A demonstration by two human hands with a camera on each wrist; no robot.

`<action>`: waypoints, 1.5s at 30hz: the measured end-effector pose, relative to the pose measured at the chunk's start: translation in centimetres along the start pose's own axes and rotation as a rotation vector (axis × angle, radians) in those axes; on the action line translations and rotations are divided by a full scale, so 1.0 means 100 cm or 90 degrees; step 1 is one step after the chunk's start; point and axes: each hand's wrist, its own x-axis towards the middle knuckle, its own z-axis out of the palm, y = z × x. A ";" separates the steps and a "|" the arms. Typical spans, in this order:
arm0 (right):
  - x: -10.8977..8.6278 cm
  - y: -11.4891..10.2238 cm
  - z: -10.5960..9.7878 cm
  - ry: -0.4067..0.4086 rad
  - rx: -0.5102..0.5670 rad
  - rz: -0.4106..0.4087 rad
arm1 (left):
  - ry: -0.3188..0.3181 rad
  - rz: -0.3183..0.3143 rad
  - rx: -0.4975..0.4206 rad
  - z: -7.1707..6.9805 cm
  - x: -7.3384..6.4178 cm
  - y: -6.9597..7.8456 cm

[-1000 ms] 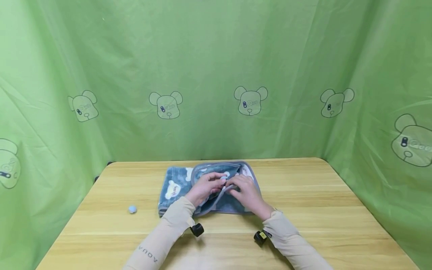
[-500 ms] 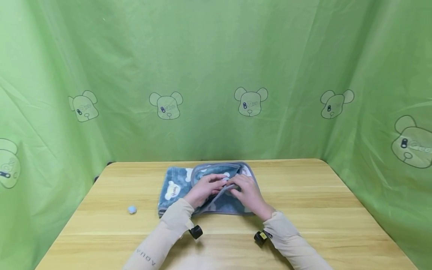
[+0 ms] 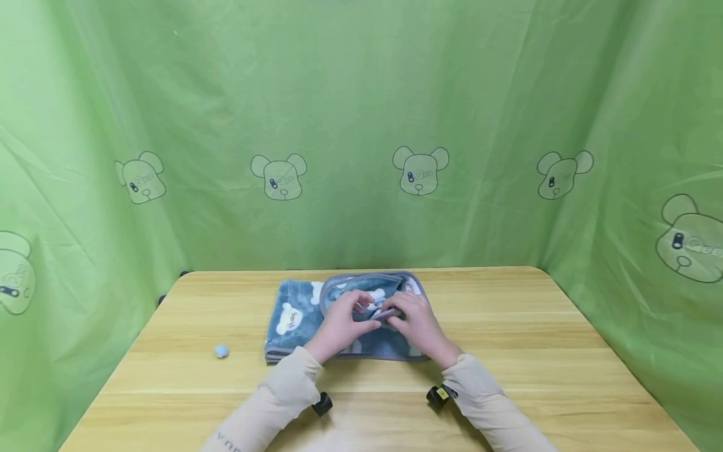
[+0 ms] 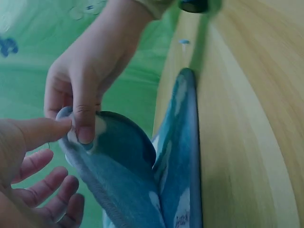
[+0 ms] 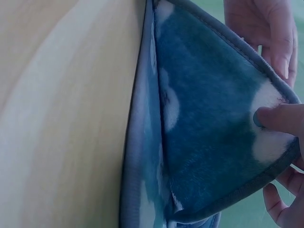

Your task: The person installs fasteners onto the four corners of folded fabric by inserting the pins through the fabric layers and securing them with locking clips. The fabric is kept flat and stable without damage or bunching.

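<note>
A folded teal fleece blanket (image 3: 299, 311) with white bear patches and grey piping lies at the table's back middle. My right hand (image 3: 415, 323) pinches its lifted corner between thumb and fingers. A small light-blue round piece (image 5: 257, 117) shows under that thumb's tip, mostly covered. My left hand (image 3: 339, 323) is beside the corner, its thumb touching the piped edge in the left wrist view and its fingers apart. Two pale thin bits near the left fingers in the right wrist view are too small to identify.
Left of the blanket, a light-blue mushroom-shaped piece (image 3: 221, 351) lies on the wooden table (image 3: 508, 364). Green curtains (image 3: 350, 94) with bear-head prints hang behind and at both sides. A black camera (image 3: 322, 405) is on the left wrist, another (image 3: 437, 397) on the right.
My left fingers have come off the small blue piece and spread, the hand shifting slightly. My right hand keeps its pinch on the blanket corner, which has folded a little more.
</note>
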 end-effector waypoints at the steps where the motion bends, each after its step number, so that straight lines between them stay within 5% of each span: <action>1: 0.000 0.000 -0.001 -0.003 -0.001 0.000 | 0.009 0.019 0.033 0.001 -0.001 0.002; 11: 0.000 0.001 -0.003 -0.021 -0.007 -0.006 | 0.077 0.108 0.258 0.005 -0.003 0.005; 19: 0.003 0.002 -0.005 -0.038 0.006 -0.002 | 0.082 0.121 0.255 0.007 -0.001 0.004; 25: 0.010 0.007 -0.020 -0.035 0.051 0.028 | 0.065 0.078 0.172 0.000 0.005 0.003; 31: 0.009 0.025 -0.051 0.009 0.014 0.087 | 0.076 0.000 0.069 -0.017 0.011 -0.006; 38: -0.007 0.047 -0.092 0.022 -0.040 0.141 | 0.123 -0.119 0.004 -0.036 0.017 -0.037; 45: -0.035 0.061 -0.110 -0.038 -0.066 0.115 | 0.162 -0.192 0.020 -0.041 0.018 -0.070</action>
